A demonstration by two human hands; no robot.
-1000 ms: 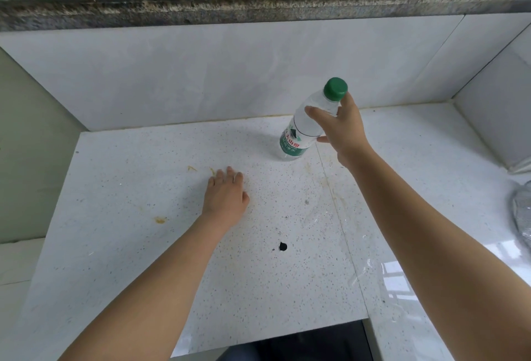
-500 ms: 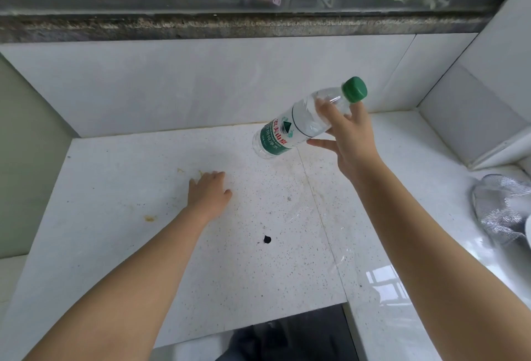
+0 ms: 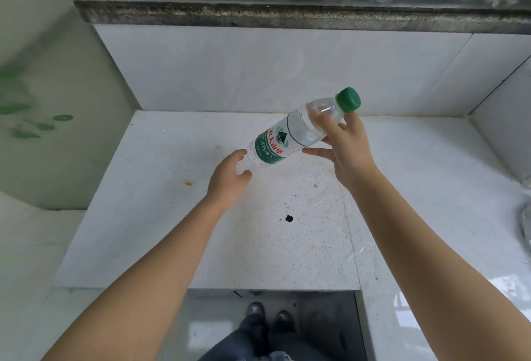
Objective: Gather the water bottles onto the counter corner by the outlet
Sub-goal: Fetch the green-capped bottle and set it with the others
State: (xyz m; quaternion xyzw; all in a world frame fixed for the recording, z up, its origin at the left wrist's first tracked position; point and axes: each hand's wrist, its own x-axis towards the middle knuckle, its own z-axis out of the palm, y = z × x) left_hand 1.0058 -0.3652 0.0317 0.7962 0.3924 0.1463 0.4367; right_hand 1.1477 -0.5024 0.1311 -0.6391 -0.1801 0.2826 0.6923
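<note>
Green-capped bottle (image 3: 298, 133) tilts in the right hand's (image 3: 343, 145) grip; left hand (image 3: 228, 177) cupped open at its base.

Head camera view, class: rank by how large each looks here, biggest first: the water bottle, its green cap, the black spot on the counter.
1. water bottle, tilted in the right hand
2. green cap
3. black spot on the counter, clearly smallest
</note>
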